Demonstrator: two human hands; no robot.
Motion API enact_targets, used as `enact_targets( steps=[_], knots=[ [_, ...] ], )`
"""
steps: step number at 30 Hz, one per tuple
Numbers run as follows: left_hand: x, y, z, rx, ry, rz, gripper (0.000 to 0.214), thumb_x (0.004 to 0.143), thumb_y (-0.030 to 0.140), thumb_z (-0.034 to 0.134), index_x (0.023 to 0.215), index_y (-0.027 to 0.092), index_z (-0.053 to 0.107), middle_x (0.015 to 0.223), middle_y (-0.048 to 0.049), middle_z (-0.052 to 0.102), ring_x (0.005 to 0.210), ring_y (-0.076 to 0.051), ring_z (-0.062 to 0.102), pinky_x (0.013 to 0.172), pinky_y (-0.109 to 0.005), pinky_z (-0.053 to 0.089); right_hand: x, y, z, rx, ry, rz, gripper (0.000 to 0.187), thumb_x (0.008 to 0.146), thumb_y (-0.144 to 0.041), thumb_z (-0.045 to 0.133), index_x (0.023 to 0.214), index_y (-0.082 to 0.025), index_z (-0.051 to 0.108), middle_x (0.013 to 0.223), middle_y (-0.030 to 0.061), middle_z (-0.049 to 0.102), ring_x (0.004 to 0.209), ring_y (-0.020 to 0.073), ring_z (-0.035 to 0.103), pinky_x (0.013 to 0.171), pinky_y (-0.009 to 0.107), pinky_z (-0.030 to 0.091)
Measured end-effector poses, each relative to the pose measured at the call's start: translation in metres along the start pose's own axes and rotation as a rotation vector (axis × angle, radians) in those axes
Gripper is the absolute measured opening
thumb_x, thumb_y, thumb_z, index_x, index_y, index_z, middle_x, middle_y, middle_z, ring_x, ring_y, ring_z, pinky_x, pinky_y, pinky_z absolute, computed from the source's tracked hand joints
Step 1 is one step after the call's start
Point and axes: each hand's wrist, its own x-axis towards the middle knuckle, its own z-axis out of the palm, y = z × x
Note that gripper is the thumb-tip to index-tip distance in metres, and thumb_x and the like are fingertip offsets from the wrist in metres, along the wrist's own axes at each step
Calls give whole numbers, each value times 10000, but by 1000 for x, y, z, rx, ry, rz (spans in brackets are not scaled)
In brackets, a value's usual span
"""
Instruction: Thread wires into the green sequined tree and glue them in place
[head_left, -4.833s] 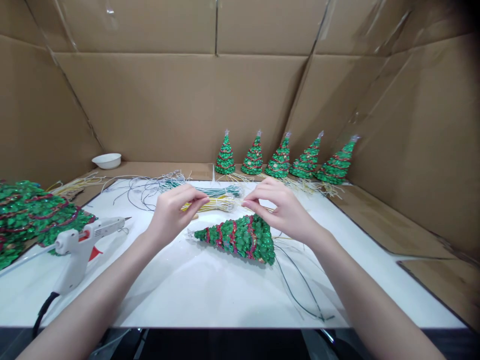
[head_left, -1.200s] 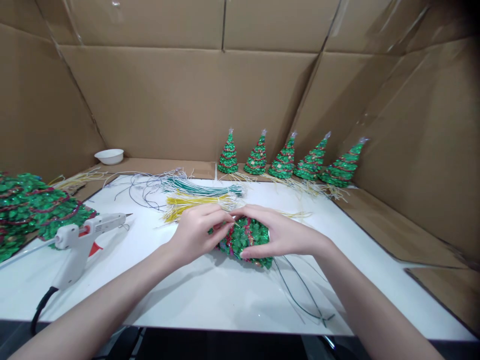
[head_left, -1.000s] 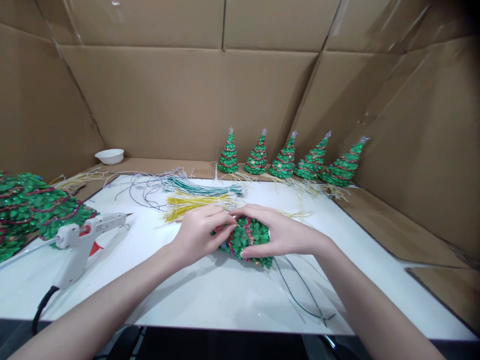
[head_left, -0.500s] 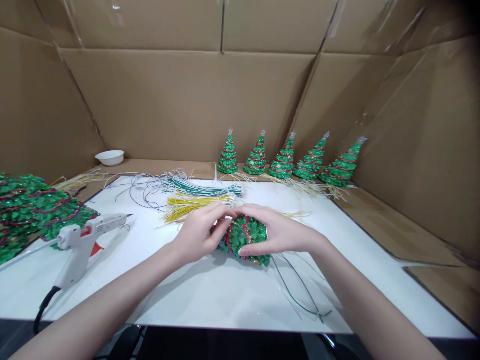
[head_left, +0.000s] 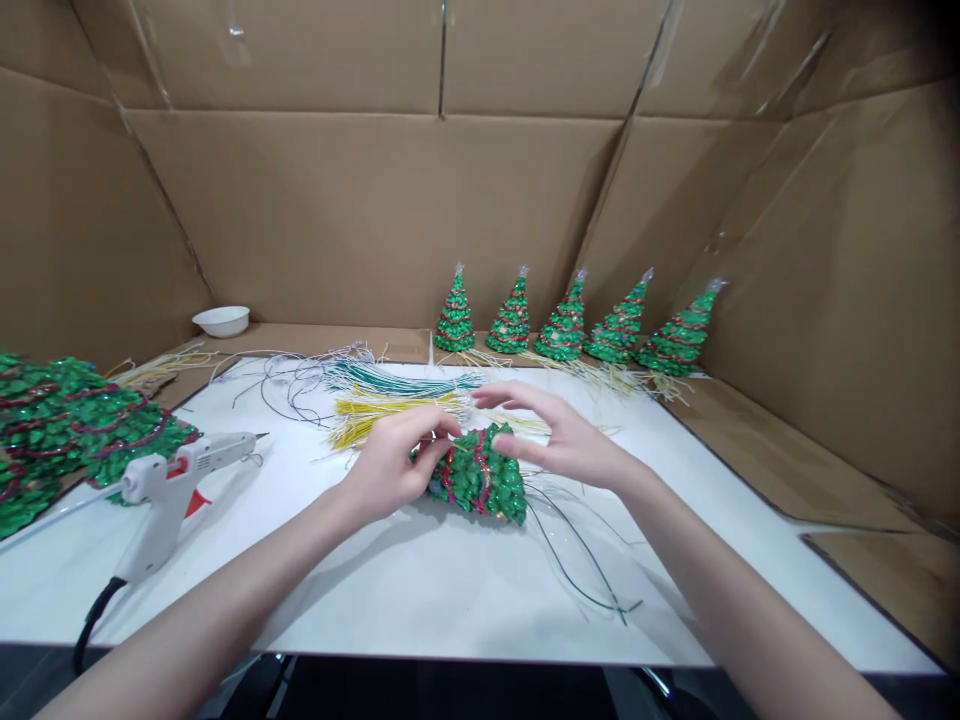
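Note:
A small green tree ornament [head_left: 480, 478] with red garland lies on its side in the middle of the white table [head_left: 420, 580]. My left hand [head_left: 394, 470] is closed around its narrow end. My right hand [head_left: 551, 438] hovers just above and to the right of the ornament's wide base, fingers spread and holding nothing. Thin dark and pale wires [head_left: 581, 560] trail from the base toward the table's front right.
A white glue gun [head_left: 169, 490] lies at the left, beside a heap of green tree ornaments [head_left: 67, 430]. Bundles of yellow wires [head_left: 390, 410] and green wires [head_left: 397, 380] lie behind my hands. Several finished trees [head_left: 570, 320] stand along the cardboard back wall. A white bowl [head_left: 220, 321] sits far left.
My right hand has lifted off the ornament and opened its fingers. My left hand keeps its hold, and the ornament has shifted slightly left.

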Motion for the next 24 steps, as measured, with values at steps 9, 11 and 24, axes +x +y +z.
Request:
enact_targets(
  steps=[9,11,24],
  knots=[
    [1,2,-1,35,60,25,142,863,67,488,874,158,596,775,-22,595,682,-123,535,611,-231,434,-37,21,-2,234,182,362,313,838,-481,560,768,-179,606,603,-16,528,506,100,457,472,232,376],
    [1,2,1,37,50,8,119,849,71,523,863,158,602,758,-14,613,662,-118,545,601,-223,441,-41,26,1,217,119,383,307,848,-465,547,807,-172,630,629,-4,550,514,103,458,465,232,359],
    [3,3,0,-9,13,12,144,838,51,554,865,158,645,801,-20,697,716,-130,632,663,-232,497,-38,25,20,76,-126,205,148,796,-186,492,763,-161,634,718,20,583,634,134,491,567,246,394]
  ],
)
